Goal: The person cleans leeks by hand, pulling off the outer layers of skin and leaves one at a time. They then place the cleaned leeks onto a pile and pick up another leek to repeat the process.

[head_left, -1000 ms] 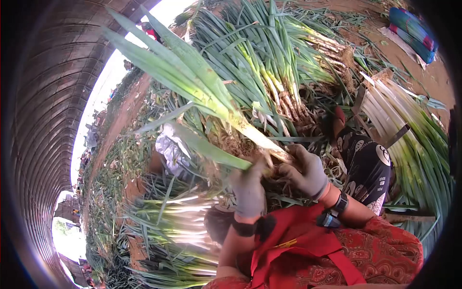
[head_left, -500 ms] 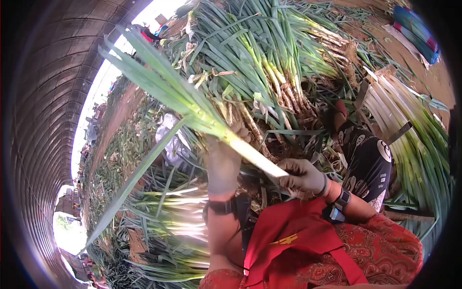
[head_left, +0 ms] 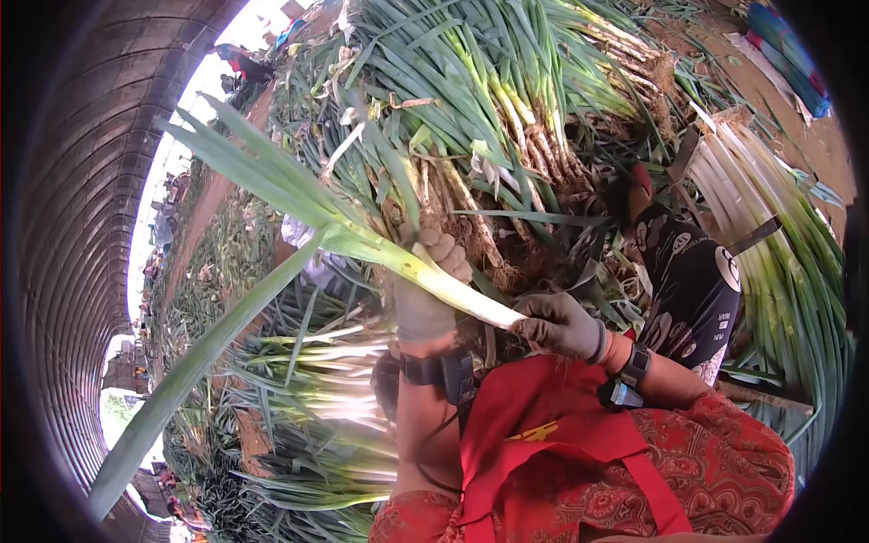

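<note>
1. Between my hands, above the red cloth (head_left: pixel 561 407) with the yellow mark, lies 1 leek (head_left: pixel 407 262), slanting across the view. Its pale end is on my right-hand side; its green leaves fan out to the upper left, and 1 long leaf hangs down toward the lower left.
2. With my gloved left hand (head_left: pixel 430 285) I hold the shaft partway along. The fingers are curled, their tips showing past the upper side; the shaft covers part of the hand.
3. With my gloved right hand (head_left: pixel 559 326) I keep the pale end in a closed pinch, thumb and fingers drawn together on its tip.
4. On my left wrist sits a dark band (head_left: pixel 444 373) with a boxy piece; on my right wrist are a dark watch (head_left: pixel 637 363) and a small device (head_left: pixel 623 395) beside it.
5. Beyond my hands lies a heap of leeks (head_left: pixel 471 81), brown roots showing on many.
6. To my left, pale-ended leeks (head_left: pixel 348 385) lie side by side, near a piece of white plastic (head_left: pixel 319 270), partly hidden.
7. To my right, past the dark printed fabric (head_left: pixel 685 271), lies a bundle of leeks (head_left: pixel 778 271) with a dark strap (head_left: pixel 755 237) across it.
8. Farther off at the upper right is a blue roll (head_left: pixel 790 56).
</note>
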Available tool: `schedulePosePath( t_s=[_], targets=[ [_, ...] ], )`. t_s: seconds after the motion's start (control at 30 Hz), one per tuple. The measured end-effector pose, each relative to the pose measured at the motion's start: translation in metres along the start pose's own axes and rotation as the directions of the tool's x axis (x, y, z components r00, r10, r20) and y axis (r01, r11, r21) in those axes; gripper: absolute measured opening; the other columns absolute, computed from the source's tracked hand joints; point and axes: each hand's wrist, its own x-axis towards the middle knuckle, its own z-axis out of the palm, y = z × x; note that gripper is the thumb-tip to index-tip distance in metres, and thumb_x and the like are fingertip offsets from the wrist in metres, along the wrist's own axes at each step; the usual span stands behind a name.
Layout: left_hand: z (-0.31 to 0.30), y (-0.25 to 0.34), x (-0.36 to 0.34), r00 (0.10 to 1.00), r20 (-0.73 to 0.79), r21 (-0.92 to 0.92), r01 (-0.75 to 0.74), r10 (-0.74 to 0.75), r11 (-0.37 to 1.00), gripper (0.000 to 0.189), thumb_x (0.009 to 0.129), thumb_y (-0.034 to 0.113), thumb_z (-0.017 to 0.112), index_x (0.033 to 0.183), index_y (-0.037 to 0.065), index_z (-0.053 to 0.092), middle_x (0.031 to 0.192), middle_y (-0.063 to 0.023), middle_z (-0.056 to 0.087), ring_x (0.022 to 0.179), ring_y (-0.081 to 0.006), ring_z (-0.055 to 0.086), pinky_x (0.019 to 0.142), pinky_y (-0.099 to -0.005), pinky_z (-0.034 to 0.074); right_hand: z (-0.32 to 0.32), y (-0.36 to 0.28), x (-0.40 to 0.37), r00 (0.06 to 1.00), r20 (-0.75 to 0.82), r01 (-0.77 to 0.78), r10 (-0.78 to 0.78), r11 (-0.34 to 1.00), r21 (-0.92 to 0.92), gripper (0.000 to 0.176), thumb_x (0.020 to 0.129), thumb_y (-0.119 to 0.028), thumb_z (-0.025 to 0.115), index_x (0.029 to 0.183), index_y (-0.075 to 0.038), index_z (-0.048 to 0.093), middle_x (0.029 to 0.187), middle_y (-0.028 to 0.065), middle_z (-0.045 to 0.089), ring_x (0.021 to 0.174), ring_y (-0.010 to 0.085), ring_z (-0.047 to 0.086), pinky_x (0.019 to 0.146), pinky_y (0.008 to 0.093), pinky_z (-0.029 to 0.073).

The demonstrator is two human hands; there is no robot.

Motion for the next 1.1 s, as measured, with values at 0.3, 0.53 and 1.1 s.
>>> schedulePosePath(
  t_s=[0.3, 0.53, 1.1],
  targets=[
    [-0.055, -0.042, -0.018, 0.901, -0.430, 0.812, 0.416, -0.062, 0.409, 0.012, 0.095, 0.015, 0.051, 0.094, 0.004, 0.057, 0.073, 0.0018, 0.054, 0.063, -0.0114, 0.057, 0.051, -0.0246, 0.046, 0.010, -0.017, -0.006, 0.914, -0.160, 0.266, -0.374, 0.847, -0.460, 0.025, 0.088, -0.020, 0.071, 0.099, 0.001, 0.063, 0.074, 0.0111, 0.066, 0.064, 0.0148, 0.063, 0.059, 0.0277, 0.049],
    [-0.090, -0.107, -0.032, 0.992, -0.102, 0.702, 0.126, -0.076, 0.701, 0.024, 0.091, 0.024, 0.059, 0.080, 0.003, 0.059, 0.070, -0.0003, 0.057, 0.066, -0.0107, 0.058, 0.058, -0.0274, 0.047, 0.016, -0.017, -0.008, 0.850, -0.209, 0.223, -0.483, 0.691, -0.688, 0.028, 0.079, -0.017, 0.078, 0.086, -0.001, 0.057, 0.067, 0.0074, 0.060, 0.055, 0.0159, 0.060, 0.051, 0.0277, 0.045],
    [-0.034, 0.042, -0.105, 0.655, -0.290, 0.499, -0.519, 0.698, 0.694, 0.047, 0.100, 0.049, 0.047, 0.112, 0.004, 0.054, 0.074, 0.0047, 0.043, 0.059, -0.0072, 0.035, 0.055, -0.0245, 0.033, 0.022, -0.031, 0.064, 0.813, 0.405, 0.556, -0.418, 0.355, -0.751, 0.050, 0.087, -0.046, 0.065, 0.104, 0.001, 0.060, 0.091, 0.0178, 0.062, 0.083, 0.0366, 0.062, 0.076, 0.0448, 0.048]
  ],
)
